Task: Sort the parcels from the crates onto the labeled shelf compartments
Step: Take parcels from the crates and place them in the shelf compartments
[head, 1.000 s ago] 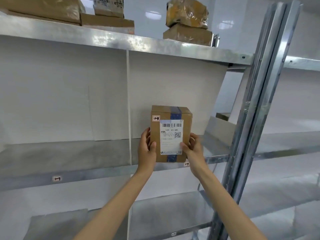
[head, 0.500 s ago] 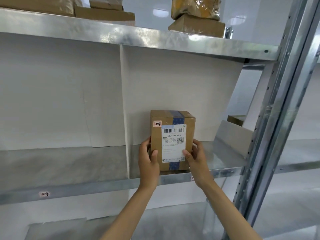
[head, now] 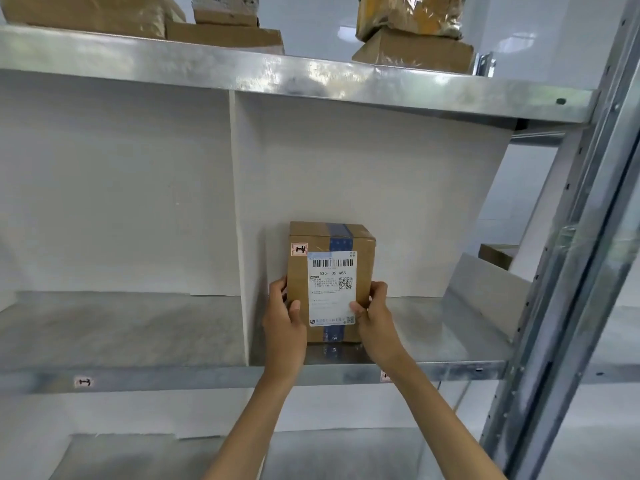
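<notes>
From the head camera, a galvanised steel shelf [head: 433, 344] is split by a thin white divider [head: 239, 237] into two compartments backed by matte white board. The left compartment holds nothing that shows; a small tag [head: 83, 381] reading 1-3 sits on its front lip. The right compartment holds one parcel [head: 330, 282], standing upright on the metal floor near the divider and close to the front edge, its long axis vertical and its labelled face turned toward the camera.

The parcel is a plain brown cardboard box with square corners, sealed by a strip of blue tape [head: 341, 239] that runs over the top and down the front. A white shipping label [head: 331, 289] with a barcode and QR code covers most of the front, and a small red-edged sticker [head: 299, 249] marked 1-4 sits at its upper left corner.

The left hand [head: 285, 327] grips the box's left side and the right hand [head: 375, 322] its right side, thumbs lying on the front face, fingers wrapped round the edges.

On the shelf above, several brown cartons [head: 221, 34] rest at left, and a crinkled plastic-wrapped bundle [head: 410, 13] lies on another carton [head: 415, 53] at right. A perforated steel upright [head: 568, 271] frames the right side.
</notes>
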